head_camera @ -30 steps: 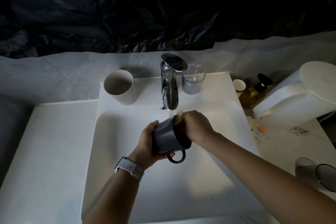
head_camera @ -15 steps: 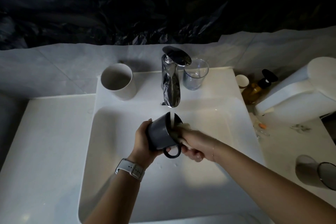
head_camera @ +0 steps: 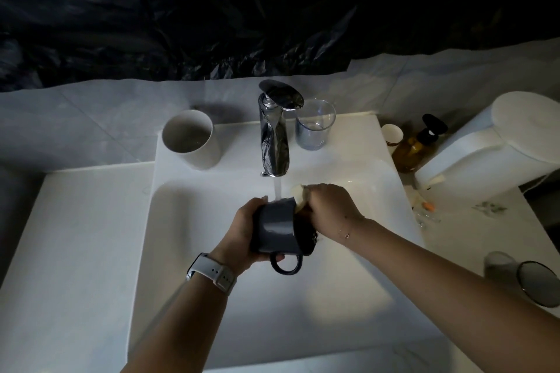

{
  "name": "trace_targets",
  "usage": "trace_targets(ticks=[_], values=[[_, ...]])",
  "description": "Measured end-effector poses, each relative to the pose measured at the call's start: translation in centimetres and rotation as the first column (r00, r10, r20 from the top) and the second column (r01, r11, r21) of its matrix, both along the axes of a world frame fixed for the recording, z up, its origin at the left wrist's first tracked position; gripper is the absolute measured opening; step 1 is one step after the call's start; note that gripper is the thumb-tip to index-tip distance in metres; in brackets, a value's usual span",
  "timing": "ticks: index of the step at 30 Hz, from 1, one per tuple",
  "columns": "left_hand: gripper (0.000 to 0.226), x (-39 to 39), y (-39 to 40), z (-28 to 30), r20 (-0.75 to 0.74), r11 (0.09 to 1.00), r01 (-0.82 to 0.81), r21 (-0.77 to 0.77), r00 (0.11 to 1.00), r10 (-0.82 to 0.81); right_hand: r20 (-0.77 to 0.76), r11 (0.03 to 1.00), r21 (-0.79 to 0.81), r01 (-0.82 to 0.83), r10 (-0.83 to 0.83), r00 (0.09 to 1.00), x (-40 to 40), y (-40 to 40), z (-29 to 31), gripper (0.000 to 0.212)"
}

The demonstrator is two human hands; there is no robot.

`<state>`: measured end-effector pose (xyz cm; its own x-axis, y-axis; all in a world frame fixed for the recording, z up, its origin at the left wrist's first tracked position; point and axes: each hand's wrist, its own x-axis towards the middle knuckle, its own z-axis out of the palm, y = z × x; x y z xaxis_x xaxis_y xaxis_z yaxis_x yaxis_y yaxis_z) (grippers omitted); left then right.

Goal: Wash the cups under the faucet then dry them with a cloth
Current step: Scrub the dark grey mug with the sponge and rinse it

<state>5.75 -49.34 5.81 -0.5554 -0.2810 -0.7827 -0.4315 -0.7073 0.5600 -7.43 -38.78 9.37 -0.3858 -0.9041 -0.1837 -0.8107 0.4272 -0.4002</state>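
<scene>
A dark mug (head_camera: 274, 228) is held on its side under running water over a white sink (head_camera: 188, 297).

The sink is set in a pale tabletop (head_camera: 75, 236), with a chrome faucet (head_camera: 274, 139) at its back rim and a stream of water (head_camera: 277, 189) falling onto the mug's rim. A white cup (head_camera: 191, 138) is seen left of the faucet and a clear glass (head_camera: 313, 126) just right of it. The mug's body is gripped by the left hand (head_camera: 242, 233), handle turned toward the viewer. A pale sponge (head_camera: 298, 195) is pinched by the right hand (head_camera: 330, 210) at the mug's mouth.
</scene>
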Motion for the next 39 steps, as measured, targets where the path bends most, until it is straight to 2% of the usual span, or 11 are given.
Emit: trace_targets(ticks=[3,5,7,9,13,15,20,26,30,37,39], values=[[0.035,-0.3,0.6,0.1,-0.014,0.998,-0.056,-0.002,0.998,0.056,0.072,0.981,0.075,0.177,-0.182,0.981,0.2,0.2,-1.0,0.021],[0.036,-0.3,0.7,0.2,-0.051,0.994,-0.105,0.025,0.993,0.106,0.265,0.938,0.186,0.293,-0.335,0.904,0.5,0.3,-1.7,0.028],[0.039,-0.3,0.4,0.4,-0.1,0.992,-0.126,0.008,0.987,0.126,0.537,0.863,0.297,0.41,-0.505,0.676,1.0,0.5,-1.9,0.027],[0.045,-0.3,-0.2,0.8,-0.152,0.991,-0.131,0.012,0.98,0.131,0.671,0.784,0.283,0.552,-0.573,0.47,1.9,0.7,-1.9,0.03],[0.065,0.3,-0.8,1.7,-0.268,0.962,-0.235,0.143,0.926,0.266,0.757,0.681,0.04,0.731,-0.498,0.423,3.8,0.3,-2.2,0.033],[0.069,1.4,-0.5,1.4,-0.292,0.96,-0.241,0.141,0.917,0.273,0.809,0.622,0.038,0.782,-0.479,0.342,4.7,0.1,-2.3,0.036],[0.035,5.0,1.9,0.1,-0.135,0.998,-0.039,0.055,0.99,0.046,0.89,0.571,0.123,0.812,-0.426,0.165,6.1,0.2,-3.1,0.038],[0.027,4.7,3.5,-0.6,-0.135,0.982,-0.157,0.103,0.976,0.17,0.896,0.69,0.102,0.716,-0.376,0.235,7.4,2.5,-4.0,0.03],[0.026,5.2,3.3,-0.2,-0.203,0.951,-0.237,0.199,0.939,0.276,0.978,0.676,0.184,0.714,-0.201,-0.062,7.2,4.1,-4.2,0.021],[0.026,4.7,3.8,1.7,-0.267,0.943,-0.24,-0.23,0.947,0.176,0.968,0.617,0.24,0.75,-0.095,-0.232,6.9,5.2,-3.1,0.02],[0.03,5.0,3.5,1.7,-0.269,0.932,-0.226,-0.283,0.951,0.149,0.978,0.606,0.2,0.77,-0.081,-0.19,6.6,4.8,-2.8,0.021]])
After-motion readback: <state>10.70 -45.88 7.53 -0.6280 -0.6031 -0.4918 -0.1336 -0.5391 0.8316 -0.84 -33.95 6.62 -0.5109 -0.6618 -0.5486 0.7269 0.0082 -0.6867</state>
